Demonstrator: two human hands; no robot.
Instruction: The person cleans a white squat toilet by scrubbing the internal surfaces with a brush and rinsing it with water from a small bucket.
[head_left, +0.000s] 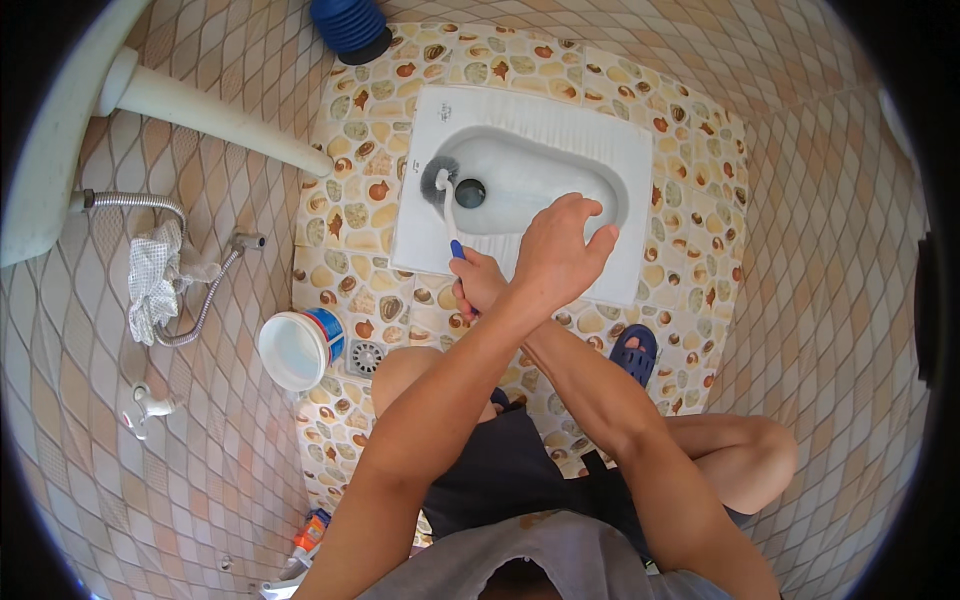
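Note:
My forearms cross, the left one over the right. My right hand (481, 284) is closed round the blue grip of a toilet brush (449, 212) with a white neck. The brush's grey bristle head rests at the left end of the white squat toilet (530, 104), beside its dark drain hole (469, 193). Above the near side of the pan is my left hand (566, 245), its fingers apart and nothing in it.
A white bucket (293, 352) stands left of my knee, beside a floor drain (367, 358). A white pipe (225, 121), a metal hose (218, 290) with a cloth (153, 283), and a tap (143, 408) line the left wall. A blue ribbed container (350, 28) stands behind.

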